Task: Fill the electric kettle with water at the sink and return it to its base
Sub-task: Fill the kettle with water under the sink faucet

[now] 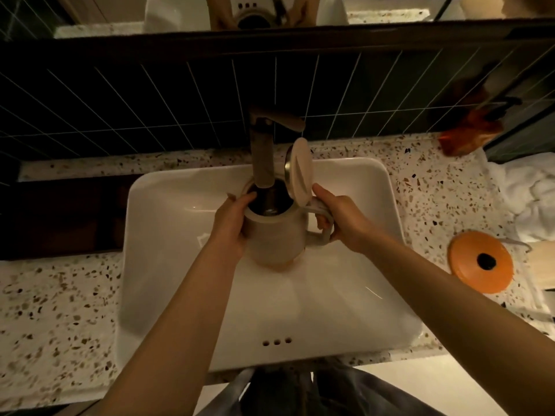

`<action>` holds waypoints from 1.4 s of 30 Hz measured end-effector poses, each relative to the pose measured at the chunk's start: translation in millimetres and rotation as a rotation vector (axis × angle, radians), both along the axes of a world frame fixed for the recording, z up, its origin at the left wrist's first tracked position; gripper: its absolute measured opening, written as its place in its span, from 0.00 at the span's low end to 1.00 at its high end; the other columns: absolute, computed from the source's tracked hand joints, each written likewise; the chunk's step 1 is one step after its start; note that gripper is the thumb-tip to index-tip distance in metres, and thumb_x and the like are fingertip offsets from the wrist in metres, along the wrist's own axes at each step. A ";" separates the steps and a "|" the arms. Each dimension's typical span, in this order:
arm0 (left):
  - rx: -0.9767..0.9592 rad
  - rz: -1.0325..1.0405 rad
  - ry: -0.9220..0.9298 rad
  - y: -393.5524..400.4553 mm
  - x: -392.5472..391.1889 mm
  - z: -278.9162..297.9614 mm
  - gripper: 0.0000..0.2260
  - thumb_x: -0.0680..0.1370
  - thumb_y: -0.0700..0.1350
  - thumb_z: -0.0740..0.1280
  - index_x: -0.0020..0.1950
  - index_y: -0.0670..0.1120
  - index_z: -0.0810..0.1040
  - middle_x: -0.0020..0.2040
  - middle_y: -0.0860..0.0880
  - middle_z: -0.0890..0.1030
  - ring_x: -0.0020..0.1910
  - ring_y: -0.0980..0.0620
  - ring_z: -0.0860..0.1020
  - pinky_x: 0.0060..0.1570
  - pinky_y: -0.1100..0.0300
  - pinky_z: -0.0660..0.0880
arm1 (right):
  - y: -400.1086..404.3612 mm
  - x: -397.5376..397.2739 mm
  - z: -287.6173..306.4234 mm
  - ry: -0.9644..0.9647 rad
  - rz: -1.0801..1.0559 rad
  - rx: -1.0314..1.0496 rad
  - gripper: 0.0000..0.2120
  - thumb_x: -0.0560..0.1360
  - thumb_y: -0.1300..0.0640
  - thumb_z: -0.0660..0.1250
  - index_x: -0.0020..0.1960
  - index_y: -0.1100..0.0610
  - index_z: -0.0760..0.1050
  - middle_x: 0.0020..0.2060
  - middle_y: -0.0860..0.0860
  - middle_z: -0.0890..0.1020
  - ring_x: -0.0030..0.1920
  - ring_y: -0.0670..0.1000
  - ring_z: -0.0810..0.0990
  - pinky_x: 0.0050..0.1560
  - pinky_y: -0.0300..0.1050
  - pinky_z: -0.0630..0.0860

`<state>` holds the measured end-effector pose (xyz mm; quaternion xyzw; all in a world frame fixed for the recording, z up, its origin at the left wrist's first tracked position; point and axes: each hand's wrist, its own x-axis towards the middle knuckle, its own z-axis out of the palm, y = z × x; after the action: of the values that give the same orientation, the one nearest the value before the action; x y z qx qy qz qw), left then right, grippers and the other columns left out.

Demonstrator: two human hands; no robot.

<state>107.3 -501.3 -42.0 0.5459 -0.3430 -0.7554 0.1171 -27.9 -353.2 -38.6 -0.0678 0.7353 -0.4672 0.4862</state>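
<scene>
A pale beige electric kettle [276,235] hangs upright over the white sink basin [168,265]. Its round lid [300,169] stands flipped open at the back right. The faucet spout [262,157] reaches down into the kettle's open mouth. My left hand [231,226] wraps the kettle's left wall, thumb at the rim. My right hand [339,214] grips the looped handle [326,226] on the right. I cannot tell whether water is running. The round orange kettle base [480,262] lies on the counter to the right of the sink.
Speckled terrazzo counter [60,295] surrounds the sink. A white towel [528,193] is crumpled at the far right, with an orange packet [468,133] behind it. Dark tiled wall [150,100] and a mirror [270,10] rise behind the faucet.
</scene>
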 end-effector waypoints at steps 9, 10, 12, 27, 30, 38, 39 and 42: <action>-0.049 0.005 0.036 -5.1 7.3 -20.8 0.23 0.75 0.41 0.71 0.69 0.43 0.72 0.58 0.45 0.82 0.55 0.51 0.81 0.52 0.57 0.76 | -15.6 3.8 -29.4 0.086 -0.165 -0.071 0.18 0.76 0.50 0.62 0.39 0.65 0.77 0.27 0.58 0.72 0.25 0.46 0.73 0.35 0.42 0.70; -0.056 -0.013 0.029 -5.5 9.3 -22.4 0.22 0.75 0.41 0.71 0.68 0.44 0.73 0.58 0.46 0.83 0.56 0.50 0.81 0.55 0.56 0.76 | -16.4 4.1 -30.4 0.094 -0.172 -0.082 0.16 0.76 0.52 0.62 0.41 0.66 0.77 0.28 0.59 0.72 0.24 0.45 0.73 0.33 0.40 0.71; -0.105 -0.068 -0.016 -5.6 12.4 -25.6 0.16 0.74 0.43 0.71 0.61 0.45 0.77 0.55 0.47 0.84 0.56 0.49 0.80 0.59 0.54 0.73 | -17.4 4.4 -32.5 0.093 -0.184 -0.095 0.15 0.77 0.55 0.61 0.44 0.67 0.77 0.31 0.59 0.74 0.25 0.44 0.75 0.30 0.37 0.73; -1.299 -0.276 -0.120 -4.6 -7.9 15.5 0.16 0.78 0.40 0.65 0.66 0.41 0.77 0.64 0.46 0.76 0.68 0.47 0.70 0.68 0.66 0.63 | -19.0 -2.3 -38.6 0.131 -0.246 -0.007 0.14 0.75 0.53 0.61 0.42 0.64 0.77 0.30 0.58 0.74 0.32 0.52 0.75 0.34 0.43 0.72; -1.601 -0.494 -0.056 -10.7 -32.8 25.0 0.16 0.78 0.40 0.64 0.66 0.39 0.76 0.66 0.42 0.77 0.71 0.44 0.68 0.71 0.54 0.63 | -19.4 -2.0 -35.8 0.155 -0.229 0.028 0.16 0.71 0.50 0.61 0.40 0.64 0.76 0.33 0.60 0.72 0.35 0.58 0.72 0.39 0.51 0.69; -2.046 -0.908 -0.112 -28.5 -88.1 11.2 0.21 0.78 0.40 0.64 0.71 0.40 0.72 0.70 0.41 0.74 0.72 0.40 0.68 0.73 0.43 0.61 | -20.1 -4.0 -35.8 0.124 -0.248 -0.001 0.14 0.74 0.56 0.61 0.34 0.62 0.72 0.27 0.56 0.72 0.27 0.51 0.73 0.29 0.41 0.70; -2.064 -0.901 -0.128 -29.7 -91.7 9.9 0.21 0.78 0.40 0.64 0.71 0.40 0.71 0.71 0.41 0.74 0.72 0.40 0.69 0.73 0.43 0.61 | -19.7 -4.4 -35.9 0.116 -0.252 -0.011 0.14 0.75 0.57 0.60 0.33 0.62 0.71 0.26 0.55 0.72 0.25 0.49 0.73 0.27 0.39 0.70; -2.099 -0.850 -0.205 -35.6 -103.9 6.6 0.21 0.78 0.38 0.67 0.71 0.40 0.71 0.69 0.41 0.75 0.71 0.38 0.70 0.71 0.41 0.63 | -18.9 -5.2 -35.2 0.093 -0.264 -0.036 0.15 0.76 0.59 0.60 0.32 0.62 0.71 0.27 0.55 0.73 0.27 0.49 0.75 0.23 0.36 0.70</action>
<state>3.4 -536.9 -35.4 0.0769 -0.9716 -0.0253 0.2224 -33.1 -372.1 -73.8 -0.0006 0.7511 -0.5365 0.3847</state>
